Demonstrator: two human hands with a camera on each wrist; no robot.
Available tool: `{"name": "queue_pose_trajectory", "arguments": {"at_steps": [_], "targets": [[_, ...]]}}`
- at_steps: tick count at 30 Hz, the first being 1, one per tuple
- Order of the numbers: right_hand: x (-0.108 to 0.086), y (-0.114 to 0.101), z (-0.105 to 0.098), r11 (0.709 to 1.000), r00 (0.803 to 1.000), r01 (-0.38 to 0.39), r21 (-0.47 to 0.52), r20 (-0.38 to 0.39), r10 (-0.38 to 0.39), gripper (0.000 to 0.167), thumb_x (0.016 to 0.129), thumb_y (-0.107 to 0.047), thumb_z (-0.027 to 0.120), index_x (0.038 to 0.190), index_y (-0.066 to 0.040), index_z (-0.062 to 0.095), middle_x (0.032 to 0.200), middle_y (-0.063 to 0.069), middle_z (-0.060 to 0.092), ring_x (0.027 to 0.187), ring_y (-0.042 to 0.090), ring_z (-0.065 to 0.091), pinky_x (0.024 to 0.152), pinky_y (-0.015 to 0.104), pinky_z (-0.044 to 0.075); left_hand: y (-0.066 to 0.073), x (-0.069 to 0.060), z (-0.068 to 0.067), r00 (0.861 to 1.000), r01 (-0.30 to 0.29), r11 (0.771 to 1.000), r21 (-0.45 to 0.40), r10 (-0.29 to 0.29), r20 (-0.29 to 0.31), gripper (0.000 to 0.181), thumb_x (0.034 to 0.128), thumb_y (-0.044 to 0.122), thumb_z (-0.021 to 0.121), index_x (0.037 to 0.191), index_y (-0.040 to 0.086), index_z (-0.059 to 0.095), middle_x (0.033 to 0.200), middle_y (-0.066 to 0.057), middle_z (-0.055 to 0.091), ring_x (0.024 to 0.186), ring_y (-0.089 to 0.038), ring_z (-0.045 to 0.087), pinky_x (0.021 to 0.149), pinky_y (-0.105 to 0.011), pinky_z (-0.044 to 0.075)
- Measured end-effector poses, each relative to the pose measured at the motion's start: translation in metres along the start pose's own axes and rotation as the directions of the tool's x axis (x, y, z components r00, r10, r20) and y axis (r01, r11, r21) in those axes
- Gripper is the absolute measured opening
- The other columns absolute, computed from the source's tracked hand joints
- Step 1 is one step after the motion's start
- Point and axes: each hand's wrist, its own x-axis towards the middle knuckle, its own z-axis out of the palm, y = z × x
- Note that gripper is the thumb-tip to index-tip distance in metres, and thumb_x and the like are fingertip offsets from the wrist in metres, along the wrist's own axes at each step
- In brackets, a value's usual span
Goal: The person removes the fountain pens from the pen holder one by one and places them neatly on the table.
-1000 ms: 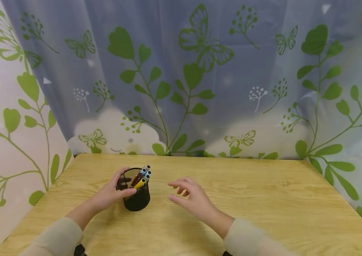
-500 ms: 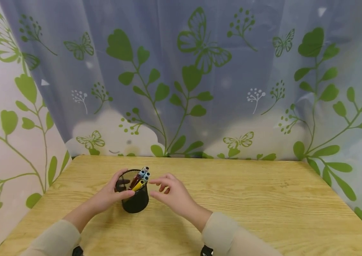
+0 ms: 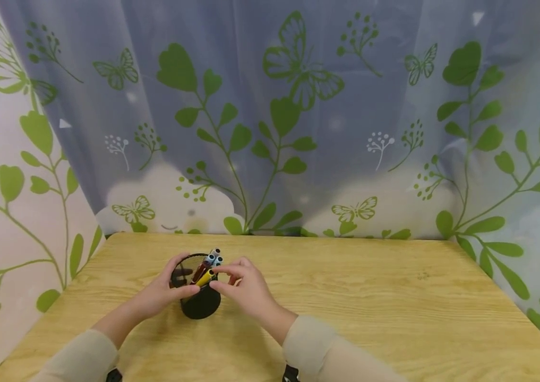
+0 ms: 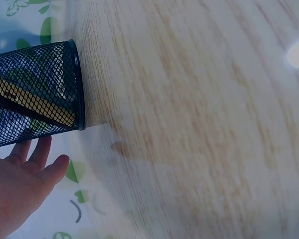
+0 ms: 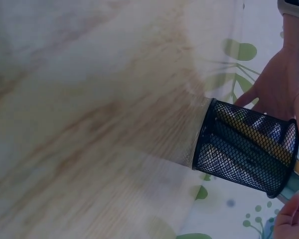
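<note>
A black mesh pen holder (image 3: pixel 201 305) stands upright on the wooden table, left of centre. Several pens or markers (image 3: pixel 213 257) with blue, grey and dark red bodies lean in it, with a yellow pen (image 3: pixel 205 278) nearest me. My left hand (image 3: pixel 159 293) grips the holder's rim from the left, thumb in front, other fingers behind. At the right side of the rim, my right hand (image 3: pixel 250 292) holds its thumb and index finger apart, close to the yellow pen's end. Whether they touch the pen is unclear. In the right wrist view, the pen holder (image 5: pixel 246 147) appears sideways.
The wooden table (image 3: pixel 370 297) spreads out around the holder, its bare surface reaching far to the right. Behind it hangs a blue-grey curtain (image 3: pixel 231 132) printed with green leaves and butterflies. A pale patterned sheet (image 3: pixel 16 239) rises along the left edge.
My right hand has moved left across the table to the holder's rim, ending by the yellow pen. My left hand keeps its grip on the pen holder.
</note>
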Motion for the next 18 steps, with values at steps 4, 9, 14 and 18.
{"name": "queue_pose_trajectory", "arguments": {"at_steps": [4, 9, 14, 18], "targets": [[0.007, -0.001, 0.005, 1.0, 0.999, 0.002, -0.009, -0.036, -0.003, 0.028, 0.081, -0.019, 0.074, 0.107, -0.01, 0.072, 0.085, -0.004, 0.047, 0.067, 0.007, 0.043, 0.056, 0.021, 0.038, -0.001, 0.002, -0.001, 1.0, -0.026, 0.999, -0.036, 0.027, 0.015, 0.078, 0.088, 0.028, 0.066, 0.145, 0.017, 0.013, 0.13, -0.026, 0.04, 0.11, -0.032, 0.05, 0.086, -0.041, 0.043], [0.012, 0.0, 0.011, 0.998, 0.998, -0.006, -0.059, -0.067, 0.003, 0.027, 0.079, -0.02, 0.076, 0.103, -0.009, 0.072, 0.08, -0.005, 0.044, 0.063, 0.008, 0.039, 0.054, 0.021, 0.035, -0.001, 0.002, -0.001, 0.999, -0.019, 0.996, -0.086, 0.023, 0.037, 0.078, 0.0887, 0.025, 0.065, 0.145, 0.018, 0.012, 0.131, -0.026, 0.039, 0.112, -0.033, 0.049, 0.085, -0.04, 0.043], [0.013, -0.001, 0.012, 0.993, 0.996, -0.041, -0.11, -0.083, 0.032, 0.026, 0.079, -0.023, 0.076, 0.101, -0.009, 0.073, 0.074, -0.001, 0.044, 0.06, 0.009, 0.036, 0.05, 0.021, 0.032, -0.002, 0.003, 0.0, 0.998, 0.008, 0.992, -0.128, -0.001, 0.059, 0.079, 0.0893, 0.026, 0.064, 0.146, 0.02, 0.009, 0.131, -0.025, 0.039, 0.112, -0.032, 0.049, 0.086, -0.043, 0.044], [0.016, -0.004, 0.013, 0.992, 0.996, -0.033, -0.124, -0.09, 0.022, 0.023, 0.079, -0.021, 0.076, 0.098, -0.009, 0.074, 0.072, -0.001, 0.046, 0.059, 0.009, 0.036, 0.05, 0.021, 0.032, -0.002, 0.002, -0.003, 0.999, 0.01, 0.995, -0.098, -0.006, 0.04, 0.079, 0.0891, 0.027, 0.064, 0.146, 0.02, 0.01, 0.131, -0.024, 0.04, 0.109, -0.031, 0.051, 0.085, -0.044, 0.045]]}}
